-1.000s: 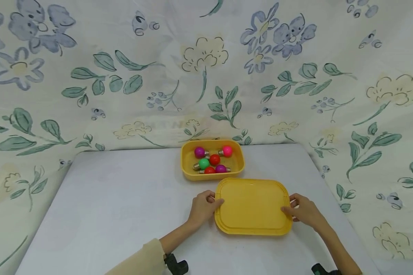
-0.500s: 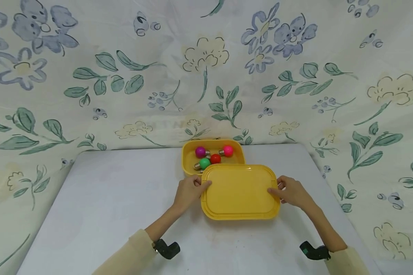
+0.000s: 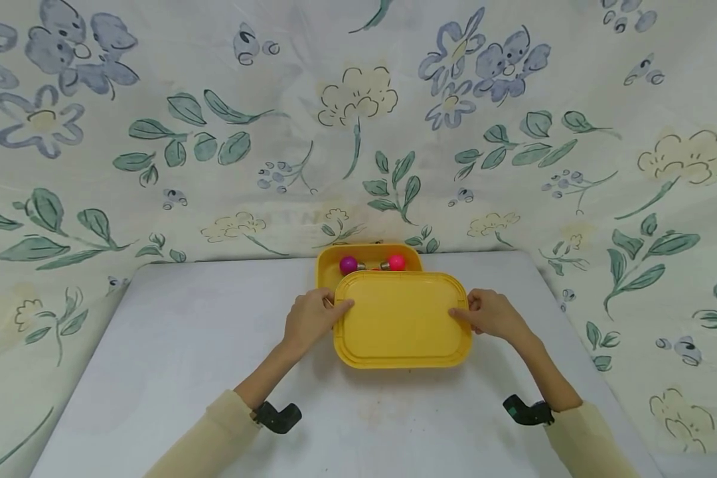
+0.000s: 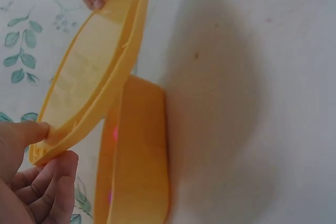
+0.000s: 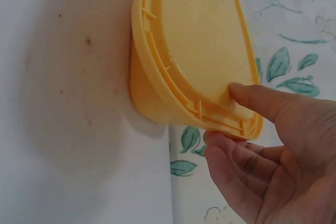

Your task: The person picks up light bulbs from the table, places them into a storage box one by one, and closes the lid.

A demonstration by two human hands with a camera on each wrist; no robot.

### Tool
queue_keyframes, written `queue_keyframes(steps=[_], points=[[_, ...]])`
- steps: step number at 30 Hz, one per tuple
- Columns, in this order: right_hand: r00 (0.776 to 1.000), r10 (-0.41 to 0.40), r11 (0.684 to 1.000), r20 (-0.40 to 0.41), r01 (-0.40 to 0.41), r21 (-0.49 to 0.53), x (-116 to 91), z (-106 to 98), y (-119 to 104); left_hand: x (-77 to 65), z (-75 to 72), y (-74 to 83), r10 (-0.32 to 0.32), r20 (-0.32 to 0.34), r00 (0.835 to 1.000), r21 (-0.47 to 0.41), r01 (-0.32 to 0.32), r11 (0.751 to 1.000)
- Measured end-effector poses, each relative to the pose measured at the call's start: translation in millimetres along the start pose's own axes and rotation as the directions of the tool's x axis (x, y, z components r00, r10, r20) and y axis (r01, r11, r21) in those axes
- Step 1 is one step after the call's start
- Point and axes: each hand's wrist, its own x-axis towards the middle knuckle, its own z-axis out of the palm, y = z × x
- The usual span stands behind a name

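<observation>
A yellow plastic lid [image 3: 403, 322] is held up at both short ends, overlapping the front of the yellow box [image 3: 370, 253] in the head view. My left hand [image 3: 312, 318] pinches its left edge, thumb on top and fingers beneath. The right edge is pinched the same way by my right hand [image 3: 494, 313]. In the left wrist view the lid [image 4: 89, 72] is tilted above the box wall [image 4: 142, 156]. Inside the box a purple bulb [image 3: 348, 265] and a pink bulb [image 3: 397, 263] show; the lid hides most of the other contents.
The box stands near the back edge of a white table [image 3: 215, 312]. Behind it hangs a floral cloth [image 3: 287, 133]. A dark wrist camera is strapped to each forearm, the left camera [image 3: 279, 418] and the right camera [image 3: 527, 410].
Both hands have carried the lid away from the body and to the left, from in front of the box to over its front part. Bulbs that were visible are covered from view.
</observation>
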Motion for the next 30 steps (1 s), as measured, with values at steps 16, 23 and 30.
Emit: queue_keyframes(steps=[16, 23, 30], points=[[0.984, -0.074, 0.991, -0.164, 0.053, -0.125, -6.3, 0.1, -26.6, -3.2, -19.5, 8.4, 0.162, -0.097, 0.982, 0.226, -0.137, 0.965], [0.970, -0.087, 0.987, -0.227, 0.054, -0.151, -13.0, 0.5, -37.9, -3.7, -22.7, 13.2, 0.259, -0.162, 0.952, 0.315, -0.199, 0.928], [0.956, -0.098, 0.988, -0.277, 0.059, -0.146, -14.8, 0.9, -42.1, -4.9, -24.5, 16.9, 0.290, -0.180, 0.940, 0.337, -0.218, 0.916]])
